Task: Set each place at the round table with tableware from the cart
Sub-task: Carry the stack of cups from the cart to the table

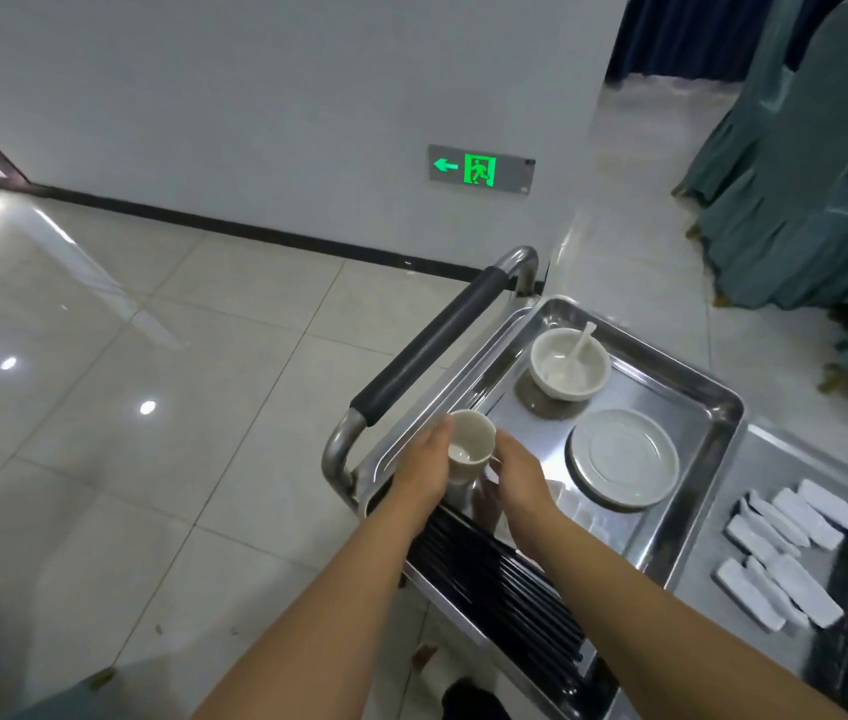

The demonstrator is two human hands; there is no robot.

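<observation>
Fingers of the left hand (424,467) curl round the near side of a small white cup (470,445), clamped on its wall; those of the right hand (518,472) touch its opposite side near the handle, though whether they grip cannot be told. The cup is held just above the steel tray (713,402) at the handle (437,345) end of the cart (343,449). Further along the tray stand a bowl (570,368) holding a spoon (582,343) and a saucer (624,457); black chopsticks (505,579) lie nearer. Good practice: keep the cup level, grip below the rim, and lift clear of the tray wall before turning toward the table.
</observation>
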